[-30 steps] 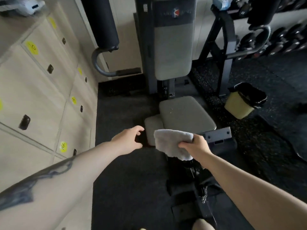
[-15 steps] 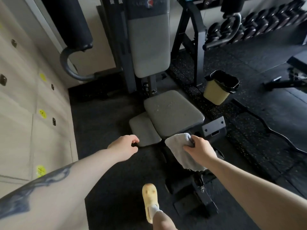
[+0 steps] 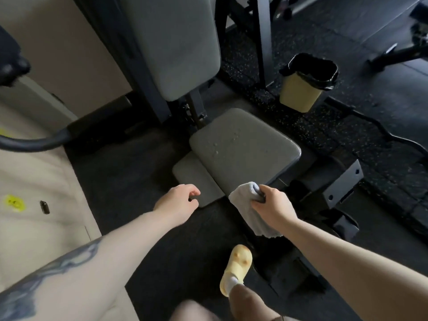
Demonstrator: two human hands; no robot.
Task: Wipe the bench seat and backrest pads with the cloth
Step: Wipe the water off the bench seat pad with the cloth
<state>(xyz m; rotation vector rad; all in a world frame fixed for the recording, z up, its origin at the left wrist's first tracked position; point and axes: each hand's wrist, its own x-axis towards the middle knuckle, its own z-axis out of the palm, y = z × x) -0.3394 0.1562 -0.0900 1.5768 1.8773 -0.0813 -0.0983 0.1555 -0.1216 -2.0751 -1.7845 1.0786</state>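
Note:
A grey seat pad [image 3: 243, 149] carries small droplets on its top, with a smaller grey pad [image 3: 194, 179] beside it on the left. The upright grey backrest pad [image 3: 176, 45] rises behind it. My right hand [image 3: 273, 205] grips a light grey cloth [image 3: 250, 209] that hangs just in front of the seat's near edge, not touching the top. My left hand [image 3: 178, 202] hovers at the near corner of the small pad, fingers loosely curled, holding nothing.
A yellow bin [image 3: 303, 86] with a black liner stands right of the seat. Beige lockers [image 3: 34, 193] line the left. A black metal bracket [image 3: 342, 184] sticks out at the seat's right. My foot in a yellow shoe [image 3: 236, 269] steps on the dark floor.
The view has closed in and tilted down on the seat. My right hand with the cloth has come up to the seat's near edge. My foot has stepped forward.

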